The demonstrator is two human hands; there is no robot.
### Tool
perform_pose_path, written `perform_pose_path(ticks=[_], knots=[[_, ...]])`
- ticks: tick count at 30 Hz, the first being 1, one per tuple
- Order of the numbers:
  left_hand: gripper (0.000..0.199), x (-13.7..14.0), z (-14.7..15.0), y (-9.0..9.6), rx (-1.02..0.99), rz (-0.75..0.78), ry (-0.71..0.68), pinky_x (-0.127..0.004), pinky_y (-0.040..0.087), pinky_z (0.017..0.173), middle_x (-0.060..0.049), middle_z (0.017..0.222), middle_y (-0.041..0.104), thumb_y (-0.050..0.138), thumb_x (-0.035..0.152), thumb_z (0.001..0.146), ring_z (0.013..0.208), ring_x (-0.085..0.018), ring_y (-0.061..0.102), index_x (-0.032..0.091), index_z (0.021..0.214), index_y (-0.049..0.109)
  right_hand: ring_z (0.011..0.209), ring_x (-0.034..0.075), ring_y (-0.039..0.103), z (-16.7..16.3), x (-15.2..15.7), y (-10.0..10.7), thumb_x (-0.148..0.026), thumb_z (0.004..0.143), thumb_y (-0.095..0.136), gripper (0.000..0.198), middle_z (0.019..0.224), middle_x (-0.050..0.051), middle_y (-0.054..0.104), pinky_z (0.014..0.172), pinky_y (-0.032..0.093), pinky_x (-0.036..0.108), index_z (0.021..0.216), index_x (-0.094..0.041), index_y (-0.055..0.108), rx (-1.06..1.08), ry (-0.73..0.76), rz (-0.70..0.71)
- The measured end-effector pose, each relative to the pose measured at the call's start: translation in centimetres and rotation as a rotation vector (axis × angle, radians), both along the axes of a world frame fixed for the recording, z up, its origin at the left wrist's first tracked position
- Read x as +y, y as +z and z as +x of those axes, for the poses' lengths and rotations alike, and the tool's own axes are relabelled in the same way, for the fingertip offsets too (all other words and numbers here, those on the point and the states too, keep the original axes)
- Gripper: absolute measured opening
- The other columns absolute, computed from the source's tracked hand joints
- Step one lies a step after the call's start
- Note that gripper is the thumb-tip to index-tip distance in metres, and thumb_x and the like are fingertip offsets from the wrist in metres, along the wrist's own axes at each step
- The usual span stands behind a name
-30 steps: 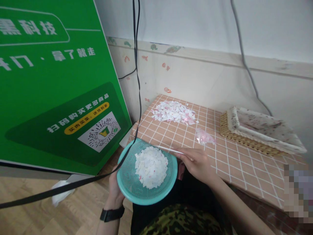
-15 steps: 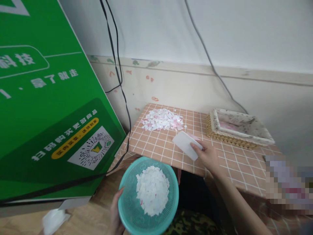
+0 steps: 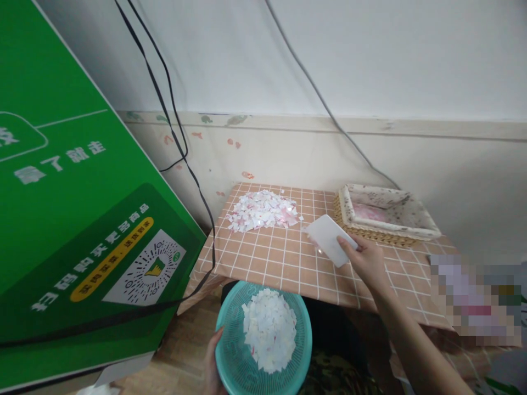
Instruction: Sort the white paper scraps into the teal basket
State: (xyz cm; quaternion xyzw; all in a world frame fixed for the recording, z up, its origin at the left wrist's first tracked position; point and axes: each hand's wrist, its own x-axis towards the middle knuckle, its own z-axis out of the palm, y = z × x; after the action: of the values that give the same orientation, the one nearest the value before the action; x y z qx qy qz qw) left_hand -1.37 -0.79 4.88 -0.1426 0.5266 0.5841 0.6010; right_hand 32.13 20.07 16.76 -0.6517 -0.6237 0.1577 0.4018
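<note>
White rectangular card (image 3: 330,241) pinched, the right hand (image 3: 365,260) swings off the round teal plastic basket (image 3: 234,362)! Only the left hand (image 3: 212,362) grips it now.

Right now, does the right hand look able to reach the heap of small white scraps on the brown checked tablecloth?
Probably yes: nothing tall stands between the right hand and the heap of small white scraps. The flat white rectangular card in the hand's grip may hinder grasping, though.
</note>
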Motion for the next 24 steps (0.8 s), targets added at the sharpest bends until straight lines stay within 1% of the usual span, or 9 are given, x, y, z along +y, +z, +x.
perform_pose_path(ticks=[1,4,7,10,13,17,20,22,24], knots=[[0.016,0.1,0.0,-0.5,0.001,-0.029,0.021,-0.043,0.053,0.074,-0.008,0.073,0.074,0.069,0.028,0.062,0.080,-0.032,0.069,0.017,0.072,0.073,0.061,0.021,0.064,0.2,-0.2,0.1,-0.051,0.081,0.054,0.045,0.076,0.008,0.072,0.053,0.045,0.028,0.101,-0.014,0.071,-0.024,-0.046,0.035],[0.020,0.6,-0.1,-1.4,0.023,-0.001,0.049,-0.044,0.052,0.078,-0.009,0.076,0.075,0.069,0.028,0.063,0.081,-0.031,0.069,0.015,0.076,0.073,0.057,0.019,0.061,0.7,-0.6,0.0,-0.049,0.082,0.053,0.042,0.073,0.007,0.071,0.053,0.042,0.027,0.103,-0.016,0.071,-0.168,-0.178,0.136],[0.018,1.3,0.2,-1.3,0.030,0.043,0.041,-0.044,0.051,0.079,-0.010,0.079,0.075,0.069,0.027,0.061,0.082,-0.031,0.068,0.014,0.073,0.073,0.054,0.019,0.060,1.0,-0.5,-1.1,-0.045,0.086,0.048,0.039,0.071,0.008,0.071,0.051,0.039,0.027,0.104,-0.019,0.071,-0.313,-0.197,0.167],[0.017,2.0,0.4,-0.9,0.026,0.046,0.027,-0.045,0.051,0.079,-0.010,0.078,0.075,0.068,0.026,0.060,0.080,-0.032,0.068,0.014,0.071,0.073,0.056,0.019,0.062,1.1,0.2,-2.7,-0.040,0.088,0.043,0.038,0.076,0.008,0.072,0.053,0.041,0.028,0.105,-0.020,0.070,-0.344,-0.110,0.162],[0.017,2.4,0.5,-0.7,0.042,0.023,0.009,-0.046,0.051,0.079,-0.010,0.078,0.075,0.067,0.027,0.060,0.082,-0.033,0.068,0.014,0.070,0.073,0.063,0.020,0.065,1.3,1.2,-3.4,-0.037,0.088,0.044,0.035,0.084,0.008,0.073,0.057,0.044,0.029,0.104,-0.021,0.070,-0.329,-0.025,0.176],[0.018,2.5,0.7,-0.5,0.028,0.017,0.005,-0.045,0.051,0.079,-0.010,0.078,0.075,0.067,0.027,0.060,0.083,-0.033,0.068,0.014,0.071,0.073,0.064,0.021,0.066,1.6,2.3,-3.0,-0.034,0.087,0.048,0.030,0.079,0.007,0.073,0.058,0.045,0.028,0.100,-0.021,0.071,-0.326,0.054,0.185],[0.018,2.5,0.9,-0.5,0.067,0.005,0.006,-0.045,0.051,0.077,-0.009,0.074,0.075,0.067,0.027,0.060,0.080,-0.033,0.068,0.015,0.072,0.073,0.067,0.021,0.068,1.3,3.2,-2.5,-0.032,0.087,0.048,0.029,0.080,0.007,0.073,0.060,0.047,0.028,0.100,-0.021,0.071,-0.298,0.092,0.217],[0.017,2.5,1.0,-0.6,0.110,0.008,0.027,-0.044,0.052,0.075,-0.008,0.070,0.074,0.068,0.026,0.059,0.075,-0.031,0.068,0.016,0.071,0.073,0.070,0.021,0.069,1.1,3.7,-2.3,-0.031,0.087,0.048,0.028,0.083,0.007,0.074,0.061,0.048,0.028,0.101,-0.021,0.070,-0.293,0.167,0.225],[0.015,2.4,1.0,-0.7,0.133,0.022,0.040,-0.043,0.052,0.073,-0.007,0.067,0.074,0.069,0.026,0.059,0.069,-0.028,0.068,0.016,0.069,0.073,0.072,0.021,0.069,1.1,4.1,-2.2,-0.027,0.086,0.050,0.027,0.086,0.006,0.074,0.062,0.049,0.027,0.103,-0.021,0.069,-0.306,0.275,0.215]])
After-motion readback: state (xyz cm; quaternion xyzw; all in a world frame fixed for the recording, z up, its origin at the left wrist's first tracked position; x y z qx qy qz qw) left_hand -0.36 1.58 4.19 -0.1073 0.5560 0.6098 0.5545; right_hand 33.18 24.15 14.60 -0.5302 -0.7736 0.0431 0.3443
